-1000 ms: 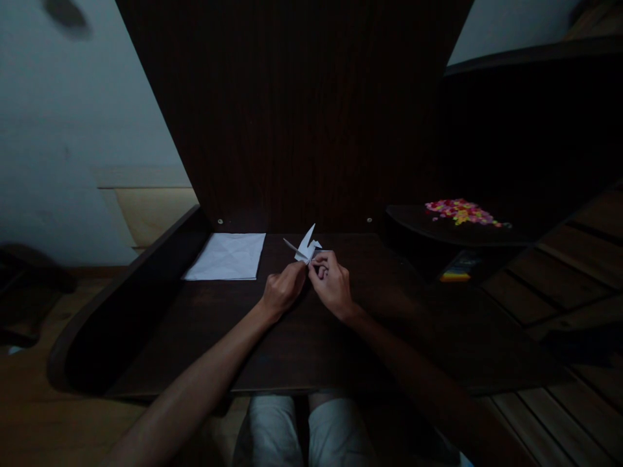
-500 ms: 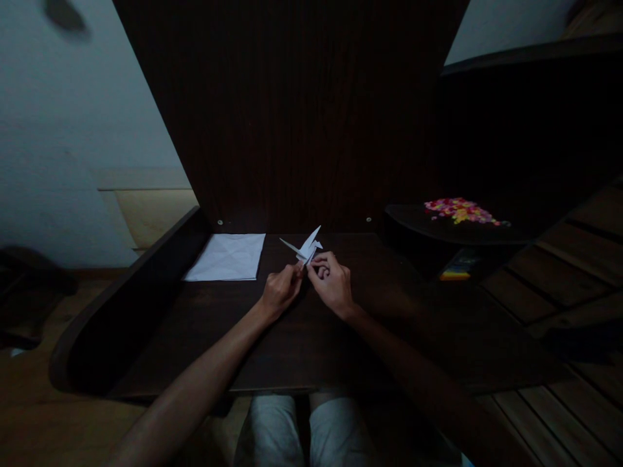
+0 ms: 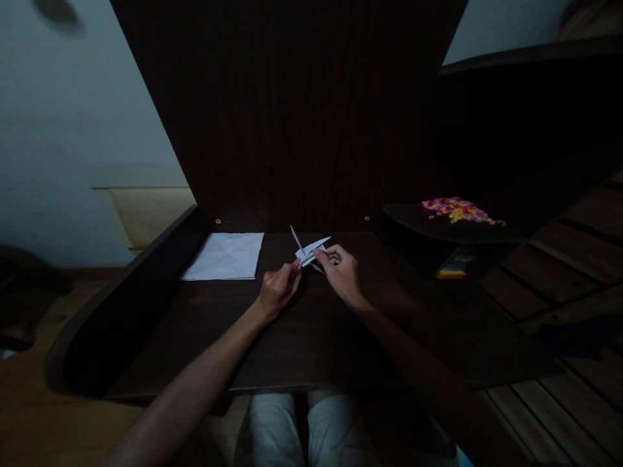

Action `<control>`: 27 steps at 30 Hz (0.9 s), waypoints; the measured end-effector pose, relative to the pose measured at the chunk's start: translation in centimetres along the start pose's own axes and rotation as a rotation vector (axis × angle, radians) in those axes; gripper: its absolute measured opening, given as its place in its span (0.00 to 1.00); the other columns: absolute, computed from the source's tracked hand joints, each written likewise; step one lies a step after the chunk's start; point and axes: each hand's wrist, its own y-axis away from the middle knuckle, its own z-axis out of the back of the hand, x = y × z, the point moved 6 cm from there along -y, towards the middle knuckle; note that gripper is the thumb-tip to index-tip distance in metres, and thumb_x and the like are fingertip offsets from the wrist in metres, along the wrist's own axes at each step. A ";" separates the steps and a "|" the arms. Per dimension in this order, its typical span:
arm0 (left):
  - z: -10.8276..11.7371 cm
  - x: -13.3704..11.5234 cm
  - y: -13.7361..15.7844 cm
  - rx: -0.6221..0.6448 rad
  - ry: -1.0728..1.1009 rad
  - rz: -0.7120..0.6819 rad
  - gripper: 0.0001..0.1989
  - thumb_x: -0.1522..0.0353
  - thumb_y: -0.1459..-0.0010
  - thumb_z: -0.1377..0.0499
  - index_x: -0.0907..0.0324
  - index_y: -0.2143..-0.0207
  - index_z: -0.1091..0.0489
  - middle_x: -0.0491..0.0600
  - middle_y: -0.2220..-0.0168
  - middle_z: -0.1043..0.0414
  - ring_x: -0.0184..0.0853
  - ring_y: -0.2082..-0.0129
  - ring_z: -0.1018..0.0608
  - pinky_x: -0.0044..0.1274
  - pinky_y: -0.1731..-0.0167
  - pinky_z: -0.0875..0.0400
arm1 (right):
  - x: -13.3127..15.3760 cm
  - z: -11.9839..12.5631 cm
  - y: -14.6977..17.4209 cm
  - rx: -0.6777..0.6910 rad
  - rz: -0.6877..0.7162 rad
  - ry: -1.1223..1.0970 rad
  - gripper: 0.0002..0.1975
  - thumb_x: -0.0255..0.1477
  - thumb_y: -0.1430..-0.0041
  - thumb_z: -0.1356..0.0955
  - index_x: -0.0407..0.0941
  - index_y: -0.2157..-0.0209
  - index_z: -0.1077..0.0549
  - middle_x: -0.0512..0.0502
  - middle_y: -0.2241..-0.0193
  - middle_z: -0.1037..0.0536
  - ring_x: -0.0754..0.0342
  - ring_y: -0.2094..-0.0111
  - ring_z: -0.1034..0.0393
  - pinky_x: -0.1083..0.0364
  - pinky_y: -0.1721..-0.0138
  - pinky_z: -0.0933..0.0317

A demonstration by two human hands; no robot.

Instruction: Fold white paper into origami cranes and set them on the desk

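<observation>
A white folded paper crane [image 3: 310, 253] is held between my two hands, above the dark wooden desk near its back panel. My left hand [image 3: 281, 286] pinches the crane's lower left edge between thumb and fingers. With thumb and curled fingers, my right hand [image 3: 342, 272] grips its right side, covering part of that end. One thin point sticks up at the left, and a wing-like flap slants up to the right. To the left lies a stack of white creased paper squares [image 3: 226, 255] on the desk.
The dark desk [image 3: 292, 344] has a raised side board [image 3: 121, 305] at left and a tall back panel [image 3: 292, 117]. On a rounded shelf [image 3: 403, 215] at right sits a pile of small pink, red and yellow pieces [image 3: 457, 209]. Under it is a yellow-edged item [image 3: 451, 274].
The crane has turned in my hands, its long point swinging from leftward to upright and its wing tipping to the right. My right hand has shifted slightly right and changed its hold.
</observation>
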 end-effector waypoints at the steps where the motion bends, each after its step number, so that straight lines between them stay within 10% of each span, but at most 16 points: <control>1: -0.2 0.1 0.1 0.021 0.010 0.004 0.02 0.71 0.41 0.44 0.61 0.68 0.34 0.43 0.80 0.29 0.26 0.84 0.26 0.17 0.81 0.36 | 0.0 -0.1 -0.1 0.016 -0.007 0.002 0.16 0.42 0.50 0.33 0.43 0.77 0.33 0.50 0.79 0.28 0.57 0.79 0.34 0.59 0.77 0.41; 19: -1.2 0.3 0.1 0.248 0.063 -0.004 0.11 0.70 0.41 0.46 0.61 0.55 0.33 0.52 0.61 0.22 0.32 0.67 0.20 0.20 0.69 0.27 | -0.6 2.8 -3.8 -0.001 0.315 0.763 0.12 0.33 0.42 0.38 0.43 0.76 0.30 0.47 0.76 0.28 0.56 0.75 0.37 0.58 0.72 0.49; 27: -1.4 1.9 0.1 0.288 -0.008 0.080 0.09 0.70 0.41 0.47 0.61 0.60 0.31 0.51 0.66 0.23 0.33 0.71 0.20 0.20 0.74 0.29 | -5.3 8.1 -9.1 -0.021 0.095 1.127 0.14 0.33 0.40 0.39 0.41 0.66 0.26 0.38 0.65 0.24 0.51 0.66 0.31 0.57 0.69 0.47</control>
